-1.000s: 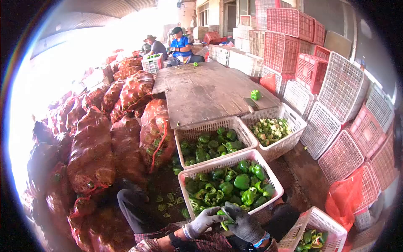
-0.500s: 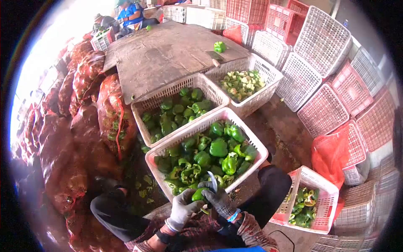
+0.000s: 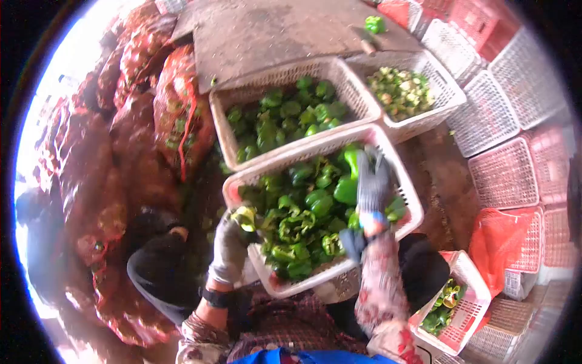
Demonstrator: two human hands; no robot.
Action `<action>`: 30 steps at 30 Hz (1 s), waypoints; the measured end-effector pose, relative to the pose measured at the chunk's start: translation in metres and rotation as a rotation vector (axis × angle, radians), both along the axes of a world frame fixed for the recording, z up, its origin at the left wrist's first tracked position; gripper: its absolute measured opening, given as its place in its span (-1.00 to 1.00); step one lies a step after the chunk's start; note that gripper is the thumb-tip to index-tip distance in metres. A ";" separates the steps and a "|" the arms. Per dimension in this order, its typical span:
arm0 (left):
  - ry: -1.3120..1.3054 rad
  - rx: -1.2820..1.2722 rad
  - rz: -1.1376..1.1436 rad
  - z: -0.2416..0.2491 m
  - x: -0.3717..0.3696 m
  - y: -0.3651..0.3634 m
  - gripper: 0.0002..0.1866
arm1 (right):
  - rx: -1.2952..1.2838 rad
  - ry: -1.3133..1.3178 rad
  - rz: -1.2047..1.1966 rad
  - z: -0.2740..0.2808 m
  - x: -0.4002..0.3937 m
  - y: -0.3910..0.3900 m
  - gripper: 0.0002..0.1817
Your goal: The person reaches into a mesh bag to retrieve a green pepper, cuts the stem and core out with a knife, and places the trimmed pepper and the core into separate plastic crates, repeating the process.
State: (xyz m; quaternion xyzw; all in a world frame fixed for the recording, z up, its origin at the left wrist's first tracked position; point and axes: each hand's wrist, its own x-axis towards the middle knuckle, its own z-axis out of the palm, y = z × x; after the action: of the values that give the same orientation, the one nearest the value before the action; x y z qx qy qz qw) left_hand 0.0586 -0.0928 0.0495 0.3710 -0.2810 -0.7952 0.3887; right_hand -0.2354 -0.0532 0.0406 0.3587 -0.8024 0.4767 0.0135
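Observation:
My left hand (image 3: 229, 249), in a pale glove, is at the left edge of the near white crate (image 3: 330, 284). Its fingers are closed on a pale green piece of cut pepper (image 3: 244, 218). Over the crate's right side reaches my right hand (image 3: 374, 185), in a dark grey glove, close against a bright green pepper (image 3: 351, 159). Blur smears its fingers, and no knife can be made out. Whole green peppers (image 3: 345, 190) and opened, hollow ones (image 3: 295, 223) fill the crate. A blurred blue-grey thing (image 3: 351, 244) shows beside my right wrist.
Behind stands a crate of green peppers (image 3: 218, 130), beside a crate of pale chopped pieces (image 3: 451, 100). A wooden board (image 3: 273, 36) holds one pepper (image 3: 374, 24). Mesh sacks (image 3: 91, 200) crowd the left; stacked crates (image 3: 503, 173) and a small crate (image 3: 476, 285) stand right.
My hands have parted: the left moved left with a pepper piece, the right moved forward over the crate. The curved knife seen before at my right hand no longer shows. The view has tilted down.

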 end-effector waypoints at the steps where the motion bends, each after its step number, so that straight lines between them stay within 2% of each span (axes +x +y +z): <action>1: 0.057 0.015 0.002 -0.001 0.014 -0.004 -0.70 | 0.113 -0.073 0.008 -0.046 -0.021 -0.021 -0.59; 2: 0.119 0.011 -0.013 0.008 0.023 -0.006 -0.71 | 0.313 -0.132 0.051 -0.060 -0.032 -0.022 -0.60; 3: 0.066 0.000 0.038 0.013 0.030 -0.005 -0.70 | 0.512 -0.187 0.094 -0.067 -0.039 -0.026 -0.60; 5: 0.105 0.017 0.053 0.011 0.046 -0.005 -0.69 | 0.097 -0.227 0.163 -0.083 -0.041 -0.008 -0.62; 6: 0.110 0.030 0.048 0.004 0.051 -0.002 -0.69 | 0.125 -0.100 0.136 -0.075 -0.035 0.002 -0.63; 7: 0.120 0.039 0.035 -0.006 0.053 -0.001 -0.69 | 0.194 -0.362 0.098 -0.067 -0.026 0.018 -0.65; 8: 0.128 0.043 0.022 -0.010 0.055 0.002 -0.69 | 0.237 -0.507 0.188 -0.040 -0.005 0.030 -0.66; 9: 0.044 0.069 0.038 -0.006 0.053 0.007 -0.70 | 0.302 -0.567 0.247 -0.027 0.010 0.037 -0.67; 10: 0.070 0.046 0.030 -0.004 0.051 0.013 -0.71 | 0.371 -0.623 0.307 -0.015 0.024 0.044 -0.67; 12: 0.073 0.007 0.030 0.007 0.047 0.018 -0.72 | 0.510 -0.479 0.319 -0.022 0.038 0.048 -0.69; 13: 0.051 -0.004 0.040 0.018 0.046 0.021 -0.72 | 0.411 -0.312 0.401 -0.029 0.042 0.051 -0.69; 14: 0.124 -0.026 0.008 0.023 0.051 0.022 -0.69 | 0.487 -0.269 0.396 -0.031 0.047 0.053 -0.70; 16: -0.011 -0.038 0.010 0.028 0.062 0.027 -0.71 | 0.560 -0.162 0.406 -0.053 0.049 0.057 -0.71; 17: -0.114 -0.049 -0.023 0.029 0.071 0.029 -0.74 | 0.558 -0.251 0.440 -0.044 0.056 0.058 -0.66; 19: -0.179 -0.042 -0.036 0.030 0.078 0.037 -0.75 | 0.635 -0.221 0.491 -0.035 0.068 0.063 -0.60; 20: -0.196 0.004 -0.044 0.024 0.082 0.040 -0.74 | 0.498 -0.188 0.599 -0.062 0.069 0.065 -0.52; 21: -0.214 0.049 -0.053 0.024 0.083 0.041 -0.74 | 0.488 -0.086 0.586 -0.059 0.081 0.060 -0.51; 22: -0.263 0.087 0.030 0.026 0.078 0.048 -0.71 | 0.542 -0.070 0.595 -0.060 0.090 0.054 -0.48; 23: -0.253 0.107 -0.003 0.017 0.083 0.050 -0.72 | 0.593 -0.050 0.608 -0.061 0.098 0.047 -0.45; 24: -0.232 0.128 0.004 0.013 0.084 0.053 -0.72 | 0.536 0.282 0.597 -0.088 0.105 0.046 -0.53; 25: -0.217 0.152 0.012 0.012 0.085 0.056 -0.72 | 0.611 0.256 0.672 -0.107 0.107 0.040 -0.58; 27: -0.229 0.167 0.012 0.013 0.086 0.058 -0.73 | 0.715 0.270 0.674 -0.103 0.107 0.028 -0.62; 29: -0.266 0.131 0.005 0.021 0.090 0.057 -0.72 | 0.645 -0.229 0.551 -0.086 0.091 0.030 -0.66; 30: -0.260 0.150 0.044 0.019 0.091 0.058 -0.72 | 0.352 -0.132 0.491 -0.098 0.085 0.037 -0.70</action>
State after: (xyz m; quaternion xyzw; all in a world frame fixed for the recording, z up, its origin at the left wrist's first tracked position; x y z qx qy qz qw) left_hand 0.1492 -0.0352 0.0683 0.5051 -0.2605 -0.7504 0.3376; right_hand -0.1500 -0.0160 -0.0575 0.5068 -0.7613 0.3418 -0.2165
